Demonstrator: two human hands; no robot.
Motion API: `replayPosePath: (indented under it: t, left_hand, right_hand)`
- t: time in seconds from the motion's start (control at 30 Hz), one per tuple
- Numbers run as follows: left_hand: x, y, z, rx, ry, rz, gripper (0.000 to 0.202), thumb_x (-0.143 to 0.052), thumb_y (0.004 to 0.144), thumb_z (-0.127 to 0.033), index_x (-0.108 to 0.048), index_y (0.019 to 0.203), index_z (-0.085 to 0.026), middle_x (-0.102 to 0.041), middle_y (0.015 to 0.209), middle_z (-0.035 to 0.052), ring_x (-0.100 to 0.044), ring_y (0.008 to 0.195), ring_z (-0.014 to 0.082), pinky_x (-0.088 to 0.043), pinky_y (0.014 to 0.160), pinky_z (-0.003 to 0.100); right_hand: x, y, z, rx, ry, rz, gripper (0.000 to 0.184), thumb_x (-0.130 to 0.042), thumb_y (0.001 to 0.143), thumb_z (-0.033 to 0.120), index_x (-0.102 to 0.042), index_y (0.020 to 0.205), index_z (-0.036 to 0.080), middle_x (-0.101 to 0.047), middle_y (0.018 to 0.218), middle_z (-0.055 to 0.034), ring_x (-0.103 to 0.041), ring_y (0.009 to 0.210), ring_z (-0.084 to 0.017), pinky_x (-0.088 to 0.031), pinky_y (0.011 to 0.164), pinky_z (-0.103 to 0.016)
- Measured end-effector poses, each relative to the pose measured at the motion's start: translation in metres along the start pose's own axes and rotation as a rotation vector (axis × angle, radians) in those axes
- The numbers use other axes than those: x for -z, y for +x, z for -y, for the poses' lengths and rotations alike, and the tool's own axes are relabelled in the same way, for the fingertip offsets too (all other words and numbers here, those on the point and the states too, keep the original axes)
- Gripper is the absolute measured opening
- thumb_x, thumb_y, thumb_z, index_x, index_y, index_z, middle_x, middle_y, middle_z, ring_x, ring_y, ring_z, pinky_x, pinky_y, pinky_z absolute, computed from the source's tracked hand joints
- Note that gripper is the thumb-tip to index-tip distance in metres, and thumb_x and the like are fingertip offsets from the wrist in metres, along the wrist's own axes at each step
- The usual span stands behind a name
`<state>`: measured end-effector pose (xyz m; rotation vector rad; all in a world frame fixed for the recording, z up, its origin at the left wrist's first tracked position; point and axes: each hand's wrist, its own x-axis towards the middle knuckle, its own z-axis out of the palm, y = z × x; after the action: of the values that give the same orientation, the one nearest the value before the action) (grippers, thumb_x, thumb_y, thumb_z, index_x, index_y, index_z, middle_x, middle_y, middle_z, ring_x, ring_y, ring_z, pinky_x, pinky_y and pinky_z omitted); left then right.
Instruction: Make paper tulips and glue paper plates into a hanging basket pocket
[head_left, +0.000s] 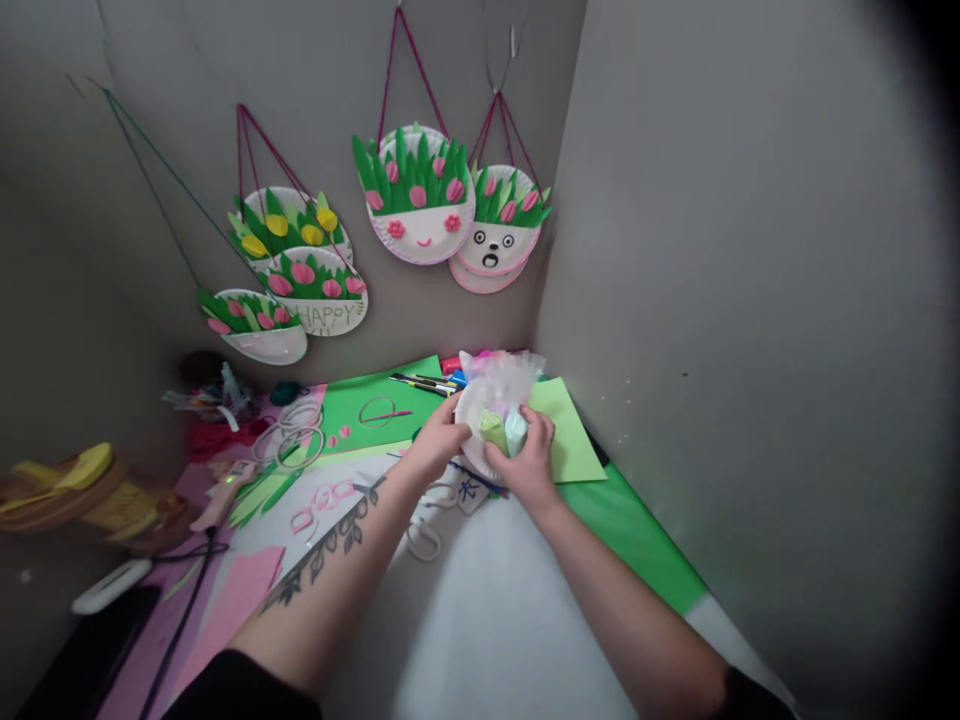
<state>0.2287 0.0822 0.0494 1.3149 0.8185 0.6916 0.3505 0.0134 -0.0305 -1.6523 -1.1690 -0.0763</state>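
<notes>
My left hand (441, 437) grips the left edge of a white paper plate (470, 402) at the back of the table, thumb on top. My right hand (531, 452) is closed around two wrapped lumps in front of the plate, one yellow-green (493, 430) and one pale mint (515, 430). What they are made of I cannot tell. Behind them stands a crumpled clear plastic bag (510, 375), its contents blurred. White-handled scissors (425, 540) lie just below the hands, their blades partly hidden.
Paper-plate baskets (420, 235) with paper flowers hang on the wall. Green sheets (360, 405), craft knives (424, 384), tape rolls (300, 440), pink paper cutouts (322, 505) and a glue gun (225, 490) lie on the table. A brown pot (97, 500) is at the left.
</notes>
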Motion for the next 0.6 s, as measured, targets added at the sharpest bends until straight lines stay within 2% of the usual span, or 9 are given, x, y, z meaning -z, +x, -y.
replayPosePath:
  t: [0.1,0.17,0.27,0.37,0.43,0.5,0.6]
  left_hand:
    - [0.007,-0.006,-0.018,0.039,0.072,-0.035,0.074,-0.046,0.052,-0.007,-0.055,0.124,-0.019,-0.067,0.105,0.0067,-0.061,0.076,0.0177,-0.044,0.052,0.019]
    - [0.021,-0.013,-0.03,0.041,0.147,-0.124,0.073,-0.046,0.052,-0.007,-0.056,0.124,-0.018,-0.067,0.102,0.007,-0.06,0.072,0.0165,-0.043,0.05,0.019]
    - [0.06,-0.032,-0.047,-0.015,0.22,-0.285,0.068,-0.05,0.053,-0.01,-0.058,0.12,-0.017,-0.066,0.103,0.0072,-0.061,0.077,0.0189,-0.045,0.052,0.02]
    - [0.108,-0.068,-0.057,-0.089,0.186,-0.462,0.063,-0.055,0.053,-0.013,-0.059,0.117,-0.016,-0.067,0.101,0.0063,-0.062,0.079,0.0189,-0.047,0.055,0.02]
    - [0.134,-0.098,-0.055,-0.038,0.148,-0.513,0.064,-0.061,0.053,-0.014,-0.058,0.117,-0.018,-0.067,0.101,0.0051,-0.062,0.075,0.0174,-0.047,0.053,0.019]
    - [0.151,-0.128,-0.043,0.039,0.093,-0.592,0.065,-0.069,0.051,-0.018,-0.057,0.115,-0.019,-0.069,0.096,0.0052,-0.061,0.065,0.0162,-0.048,0.051,0.022]
    - [0.158,-0.166,-0.015,0.19,0.021,-0.651,0.069,-0.076,0.047,-0.022,-0.055,0.113,-0.018,-0.07,0.088,0.0055,-0.066,0.063,0.0213,-0.052,0.053,0.028]
  right_hand:
    - [-0.003,0.001,-0.004,-0.013,-0.003,-0.028,0.067,-0.066,0.07,0.029,-0.037,0.129,0.015,-0.04,0.124,-0.017,-0.041,0.122,-0.031,-0.037,0.103,-0.049]
    - [-0.005,0.003,-0.009,-0.026,-0.027,0.0,0.061,-0.066,0.071,0.029,-0.042,0.125,0.015,-0.038,0.125,-0.0176,-0.041,0.122,-0.031,-0.037,0.103,-0.048]
    - [-0.007,0.004,-0.016,-0.05,-0.109,0.106,0.049,-0.067,0.072,0.028,-0.051,0.117,0.014,-0.036,0.13,-0.0191,-0.041,0.122,-0.032,-0.037,0.102,-0.048]
    - [-0.004,0.005,-0.017,-0.034,-0.202,0.164,0.043,-0.066,0.074,0.027,-0.056,0.113,0.014,-0.039,0.131,-0.0194,-0.041,0.123,-0.034,-0.037,0.101,-0.051]
    - [0.001,0.004,-0.013,0.022,-0.236,0.148,0.04,-0.064,0.076,0.028,-0.058,0.114,0.015,-0.041,0.131,-0.0185,-0.04,0.123,-0.035,-0.036,0.101,-0.052]
    - [0.007,0.001,-0.005,0.112,-0.243,0.156,0.035,-0.06,0.08,0.028,-0.061,0.113,0.016,-0.045,0.129,-0.0169,-0.039,0.123,-0.033,-0.035,0.102,-0.05]
    - [0.01,-0.002,0.011,0.204,-0.261,0.331,0.022,-0.056,0.085,0.027,-0.068,0.101,0.019,-0.058,0.113,-0.0124,-0.047,0.112,-0.029,-0.038,0.098,-0.044]
